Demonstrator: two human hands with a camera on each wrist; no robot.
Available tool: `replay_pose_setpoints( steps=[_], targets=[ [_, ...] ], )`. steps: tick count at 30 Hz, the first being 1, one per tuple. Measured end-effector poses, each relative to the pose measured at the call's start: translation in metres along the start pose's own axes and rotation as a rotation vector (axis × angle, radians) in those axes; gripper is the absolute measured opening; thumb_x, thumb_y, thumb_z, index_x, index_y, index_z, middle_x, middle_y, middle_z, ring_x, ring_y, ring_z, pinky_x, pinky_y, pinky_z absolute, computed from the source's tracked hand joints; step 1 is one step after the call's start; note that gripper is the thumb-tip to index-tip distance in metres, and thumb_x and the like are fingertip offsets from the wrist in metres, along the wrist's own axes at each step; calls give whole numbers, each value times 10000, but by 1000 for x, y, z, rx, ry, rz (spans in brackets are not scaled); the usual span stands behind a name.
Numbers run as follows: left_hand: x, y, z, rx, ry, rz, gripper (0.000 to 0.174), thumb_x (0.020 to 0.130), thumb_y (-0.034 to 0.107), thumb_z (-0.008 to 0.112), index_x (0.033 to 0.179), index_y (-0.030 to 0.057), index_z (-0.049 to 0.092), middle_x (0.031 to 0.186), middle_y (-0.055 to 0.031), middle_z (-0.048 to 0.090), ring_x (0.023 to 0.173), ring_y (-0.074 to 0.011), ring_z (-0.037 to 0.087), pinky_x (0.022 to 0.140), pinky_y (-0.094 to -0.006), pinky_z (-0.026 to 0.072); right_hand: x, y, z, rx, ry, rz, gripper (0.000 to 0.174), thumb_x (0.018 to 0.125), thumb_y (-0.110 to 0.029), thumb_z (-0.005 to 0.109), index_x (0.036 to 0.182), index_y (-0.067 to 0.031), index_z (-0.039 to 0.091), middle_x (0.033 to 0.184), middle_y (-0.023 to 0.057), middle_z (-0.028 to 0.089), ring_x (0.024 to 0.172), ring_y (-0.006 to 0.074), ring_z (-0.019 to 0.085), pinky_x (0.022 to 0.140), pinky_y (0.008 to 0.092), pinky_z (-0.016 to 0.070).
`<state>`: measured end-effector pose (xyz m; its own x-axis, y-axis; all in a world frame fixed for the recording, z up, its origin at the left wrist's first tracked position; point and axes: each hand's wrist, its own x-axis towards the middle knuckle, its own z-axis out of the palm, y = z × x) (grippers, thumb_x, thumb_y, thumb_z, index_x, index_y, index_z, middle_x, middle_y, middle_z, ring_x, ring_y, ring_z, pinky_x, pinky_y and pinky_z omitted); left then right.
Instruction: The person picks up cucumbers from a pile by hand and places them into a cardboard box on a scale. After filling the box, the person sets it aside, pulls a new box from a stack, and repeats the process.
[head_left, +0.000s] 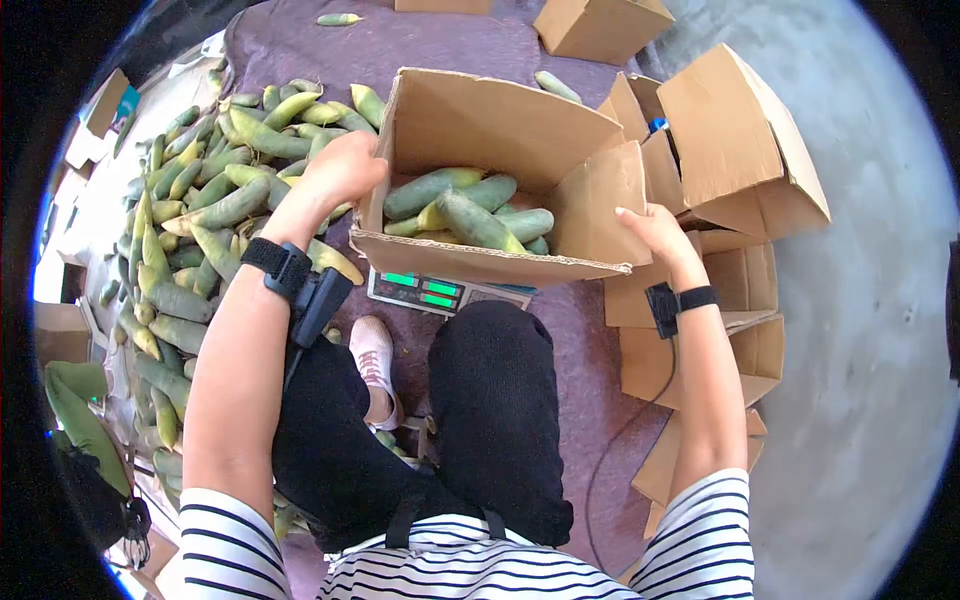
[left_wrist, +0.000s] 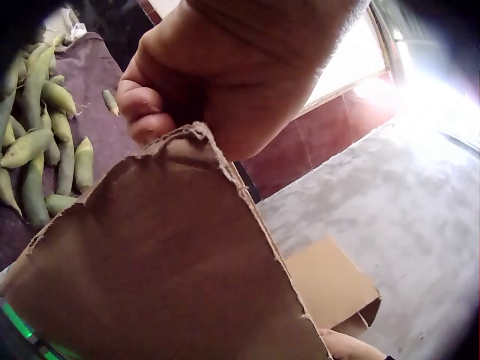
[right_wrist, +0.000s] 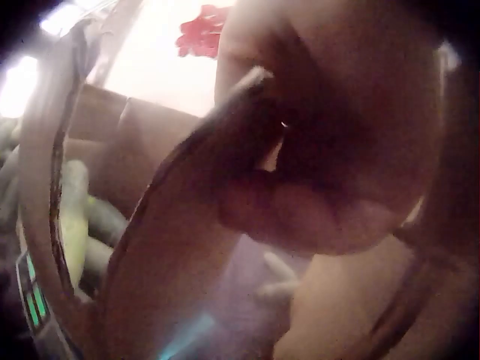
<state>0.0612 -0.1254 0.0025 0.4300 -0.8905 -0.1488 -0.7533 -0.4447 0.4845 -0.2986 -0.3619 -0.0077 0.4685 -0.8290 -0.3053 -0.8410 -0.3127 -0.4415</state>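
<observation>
A cardboard box [head_left: 480,262] with an open top stands tilted before me, over a digital scale [head_left: 462,297] with lit green displays. Several green radishes [head_left: 478,222] lie in the bottom of it. My left hand [head_left: 347,165] grips the top edge of the box's left wall; in the left wrist view its curled fingers [left_wrist: 146,112] close over a corner of the cardboard. On the opposite side my right hand [head_left: 660,235] holds the right wall, thumb on the inside. The right wrist view shows that hand [right_wrist: 330,127] wrapped around the cardboard edge.
A large heap of green radishes [head_left: 225,200] spreads over the purple cloth [head_left: 300,40] on the left. Several cardboard boxes [head_left: 735,140] stand along the right, beside the grey floor [head_left: 860,330]. Another box [head_left: 600,28] is at the back. A cable [head_left: 600,470] runs from the right wrist.
</observation>
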Motion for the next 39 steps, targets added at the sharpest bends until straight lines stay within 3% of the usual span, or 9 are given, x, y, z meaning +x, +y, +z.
replay_pose_setpoints(
  steps=[13,16,21,23,25,29,32,35,39],
  targets=[
    [-45,126,21,28,128,507,216,812,165,542,868,-40,581,814,-259,596,809,-406,599,705,-442,466,-221,116,28,399,185,93,403,890,-360,567,1035,10,636,912,169,683,856,247,662,772,364,495],
    [-67,184,58,-9,-54,649,195,806,153,520,829,-26,594,814,-255,603,816,-414,600,727,-469,474,-324,146,40,591,233,239,355,892,-309,609,992,29,647,862,54,672,787,98,594,702,285,491],
    [-135,249,147,65,-606,735,213,804,168,513,837,-16,615,853,-256,622,839,-424,605,758,-499,477,-504,236,113,677,415,549,398,889,-337,593,1051,26,626,922,70,681,864,139,614,765,300,487],
    [-146,255,154,12,-744,931,205,829,175,521,850,-16,592,834,-258,613,807,-431,596,732,-479,481,-575,252,142,631,403,763,247,904,-255,590,996,-29,630,874,2,636,693,77,566,542,251,450],
    [-138,259,132,-62,-687,965,197,847,176,521,841,-16,566,794,-238,599,759,-401,597,702,-454,484,-625,246,172,56,16,1033,253,884,-283,584,802,-47,625,725,81,611,603,155,561,504,343,436],
    [-86,239,102,-284,-554,850,221,912,200,521,795,14,491,689,-78,531,642,-187,573,593,-317,466,-761,247,218,687,441,1370,277,835,-289,626,694,-56,573,565,35,523,488,156,511,440,315,390],
    [-62,228,75,-463,-528,546,219,925,222,528,797,46,513,720,-7,564,681,-94,585,574,-246,445,-869,294,288,203,369,1245,262,834,-265,628,723,-38,558,557,61,526,434,179,493,387,332,388],
    [-43,205,57,-481,-421,545,228,961,269,498,832,81,508,739,2,578,656,-79,574,558,-209,428,-867,275,265,494,251,1855,203,840,-212,583,804,-13,563,633,124,553,512,242,522,444,377,408],
    [-38,184,55,-395,-401,479,203,964,258,493,855,87,493,738,8,565,662,-70,565,547,-204,409,-897,353,228,-203,453,1456,300,861,-237,506,1006,14,583,890,251,603,832,402,572,721,478,445]
  ],
)
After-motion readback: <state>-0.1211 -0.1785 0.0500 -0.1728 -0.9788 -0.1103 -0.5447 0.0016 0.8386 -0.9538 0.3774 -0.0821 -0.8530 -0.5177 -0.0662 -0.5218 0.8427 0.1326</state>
